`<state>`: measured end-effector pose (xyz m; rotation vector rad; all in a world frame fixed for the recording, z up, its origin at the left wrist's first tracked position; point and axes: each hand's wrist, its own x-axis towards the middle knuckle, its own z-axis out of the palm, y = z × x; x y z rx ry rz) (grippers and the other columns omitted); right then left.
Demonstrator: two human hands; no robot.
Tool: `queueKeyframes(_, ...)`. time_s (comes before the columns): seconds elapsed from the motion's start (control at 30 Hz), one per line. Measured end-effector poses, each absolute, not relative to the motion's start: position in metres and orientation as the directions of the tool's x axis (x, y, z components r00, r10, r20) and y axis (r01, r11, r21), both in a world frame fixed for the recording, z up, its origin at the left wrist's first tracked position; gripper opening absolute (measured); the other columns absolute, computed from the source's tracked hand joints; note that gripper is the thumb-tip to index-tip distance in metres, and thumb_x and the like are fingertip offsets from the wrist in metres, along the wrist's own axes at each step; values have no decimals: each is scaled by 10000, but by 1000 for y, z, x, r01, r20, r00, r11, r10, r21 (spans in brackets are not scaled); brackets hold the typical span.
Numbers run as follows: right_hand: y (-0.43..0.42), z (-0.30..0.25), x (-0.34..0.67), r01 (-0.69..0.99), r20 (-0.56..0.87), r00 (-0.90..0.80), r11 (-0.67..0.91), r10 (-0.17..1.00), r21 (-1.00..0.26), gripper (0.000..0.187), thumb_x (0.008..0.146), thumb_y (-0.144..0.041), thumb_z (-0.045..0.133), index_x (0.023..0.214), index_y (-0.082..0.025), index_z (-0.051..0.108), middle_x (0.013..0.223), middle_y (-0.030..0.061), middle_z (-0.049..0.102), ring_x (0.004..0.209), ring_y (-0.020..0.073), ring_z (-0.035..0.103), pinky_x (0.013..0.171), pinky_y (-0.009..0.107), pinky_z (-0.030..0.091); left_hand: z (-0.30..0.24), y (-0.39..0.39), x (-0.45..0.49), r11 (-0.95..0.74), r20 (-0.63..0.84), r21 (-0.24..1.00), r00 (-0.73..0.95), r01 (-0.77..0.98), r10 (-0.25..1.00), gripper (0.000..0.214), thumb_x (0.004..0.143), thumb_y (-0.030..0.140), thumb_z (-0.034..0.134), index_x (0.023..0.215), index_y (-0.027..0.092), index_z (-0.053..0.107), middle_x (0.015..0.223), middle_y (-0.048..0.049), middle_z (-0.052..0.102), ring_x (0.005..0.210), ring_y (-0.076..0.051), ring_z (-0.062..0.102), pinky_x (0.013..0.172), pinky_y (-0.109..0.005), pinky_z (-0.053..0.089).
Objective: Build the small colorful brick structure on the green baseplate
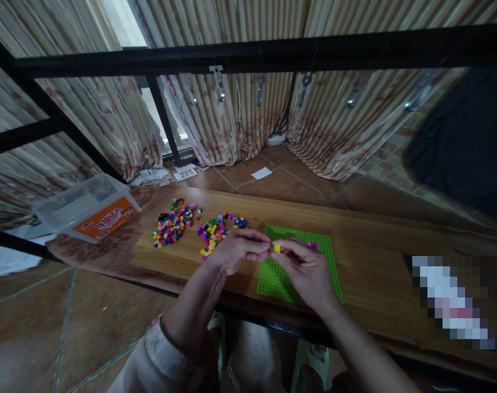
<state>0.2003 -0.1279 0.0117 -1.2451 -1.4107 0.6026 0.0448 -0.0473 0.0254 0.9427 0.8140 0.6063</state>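
Note:
Above the green studded baseplate point(268, 278), my two hands meet at the fingertips. My right hand point(307, 267) pinches a small yellow toy brick point(276, 248) between thumb and fingers. My left hand point(244, 251) is closed in a pinch right against the brick's left side; a small greenish bit shows there, too small to make out. Pink-purple bricks point(313, 246) sit on the baseplate behind my right hand. Left of the plate lies a pile of mixed bricks point(213, 230), partly hidden by my left hand.
Farther left on the wooden table point(375, 256) is a second brick pile point(174, 224). A clear plastic tub point(88, 207) with an orange label stands beyond the table's left end. A blurred-out object point(453, 303) lies at right. A black metal bar point(248, 54) crosses ahead.

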Motion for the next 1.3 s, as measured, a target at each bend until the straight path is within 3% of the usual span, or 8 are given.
queueKeyframes(0.1, -128, 5, 197, 398, 403, 230, 292, 886, -870, 146, 833, -261, 657, 969, -226, 694, 804, -4, 629, 717, 137, 580, 660, 261, 460, 15, -36, 35, 247, -245, 968, 399, 47, 884, 190, 636, 231, 746, 764, 100, 696, 627, -32, 648, 556, -113, 581, 589, -254, 487)
queueKeyframes(0.2, -128, -9, 186, 534, 347, 143, 223, 927, -816, 134, 848, -243, 624, 962, -206, 686, 805, 10, 630, 726, 152, 599, 681, 274, 466, 6, -23, 22, 5, -91, 952, 267, 306, 959, 48, 654, 131, 647, 665, 114, 690, 577, -11, 623, 536, -106, 535, 541, -217, 435)
queueKeyframes(0.4, -119, -33, 157, 806, 166, -43, 132, 985, -577, 187, 875, -151, 524, 994, -175, 665, 936, 64, 647, 835, 186, 626, 760, 286, 462, -2, -21, 7, -221, -92, 747, 427, 627, 900, 180, 668, 70, 553, 627, 147, 710, 588, -13, 668, 595, -131, 587, 582, -212, 451)
queueKeyframes(0.53, -109, -37, 150, 878, 108, -36, 83, 994, -471, 192, 898, -176, 498, 1004, -190, 658, 976, 71, 650, 925, 199, 624, 801, 283, 446, -6, -23, 11, -316, -98, 631, 476, 709, 874, 216, 682, 78, 548, 721, 162, 743, 673, -19, 718, 663, -142, 637, 633, -219, 478)
queueKeyframes(0.87, -103, -40, 152, 861, 106, 11, 44, 994, -507, 349, 896, -188, 499, 1235, -164, 575, 1087, 97, 658, 1004, 223, 627, 856, 309, 462, -10, -14, 13, -320, -64, 631, 459, 706, 886, 335, 653, 42, 523, 882, 165, 735, 705, -14, 730, 668, -154, 659, 630, -225, 503)
queueKeyframes(1.0, -108, -29, 152, 796, 211, 12, 118, 977, -593, 298, 883, -154, 490, 1152, -171, 617, 1052, 91, 674, 984, 216, 635, 869, 324, 476, -9, -14, 16, -310, -6, 743, 470, 593, 883, 280, 666, 41, 541, 862, 156, 704, 739, -16, 718, 695, -149, 664, 659, -236, 525)
queueKeyframes(1.13, -112, -8, 162, 708, 362, 98, 191, 927, -680, 238, 899, -167, 477, 1053, -190, 657, 942, 61, 692, 882, 192, 652, 802, 311, 494, -5, -19, 28, -323, 114, 853, 456, 410, 882, 284, 720, 75, 577, 979, 150, 667, 824, -32, 703, 764, -147, 671, 723, -254, 541)
queueKeyframes(1.3, -121, 13, 206, 651, 495, 239, 241, 835, -720, 204, 907, -205, 498, 971, -200, 691, 853, 36, 690, 761, 150, 641, 698, 266, 491, 1, -33, 56, -478, 314, 832, 471, 281, 824, 330, 794, 99, 577, 1116, 168, 608, 850, -27, 680, 771, -135, 665, 733, -253, 542)
